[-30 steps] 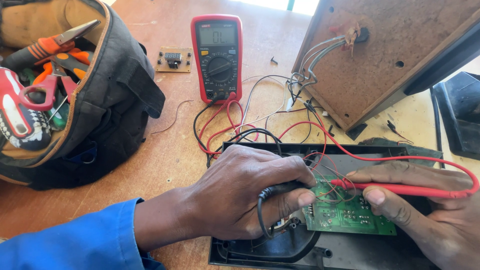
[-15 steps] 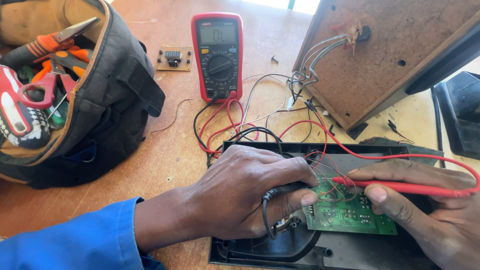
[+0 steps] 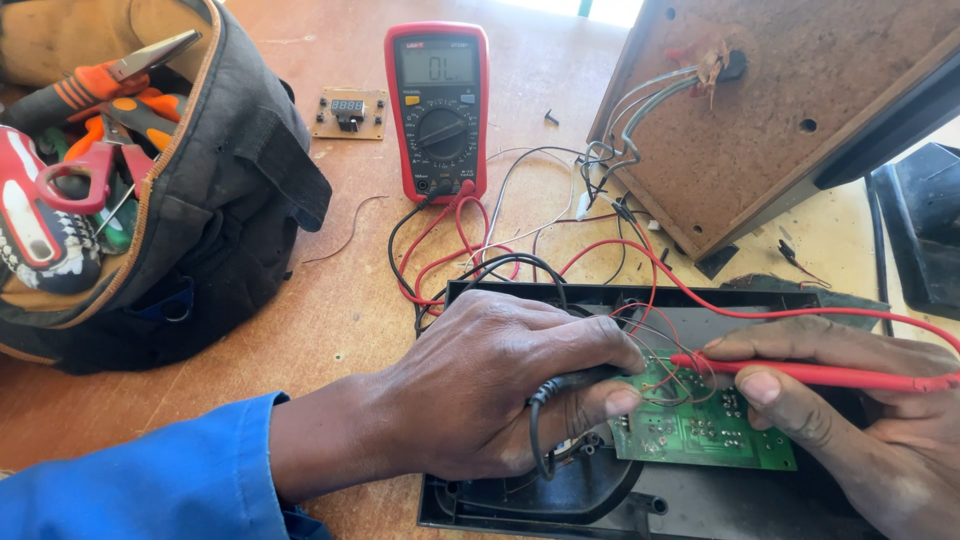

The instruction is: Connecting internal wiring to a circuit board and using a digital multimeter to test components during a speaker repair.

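Note:
My left hand (image 3: 490, 395) grips a black probe (image 3: 575, 381) and presses its tip against a green circuit board (image 3: 700, 425). My right hand (image 3: 860, 420) holds a red probe (image 3: 800, 372) like a pen, tip on the same board. The board lies in a black plastic housing (image 3: 560, 295). Red and black leads (image 3: 440, 250) run from the probes up to a red multimeter (image 3: 438, 105) lying flat on the wooden table (image 3: 300, 310), its dial and display facing me.
An open black tool bag (image 3: 220, 200) with pliers and screwdrivers sits at the left. A small circuit board with a display (image 3: 348, 112) lies left of the meter. A brown wooden box (image 3: 790, 110) with wires stands at the upper right, a black part (image 3: 920, 230) beside it.
Both hands stay on the board. The probes have shifted only slightly. The black lead's loop under my left hand sits a little lower.

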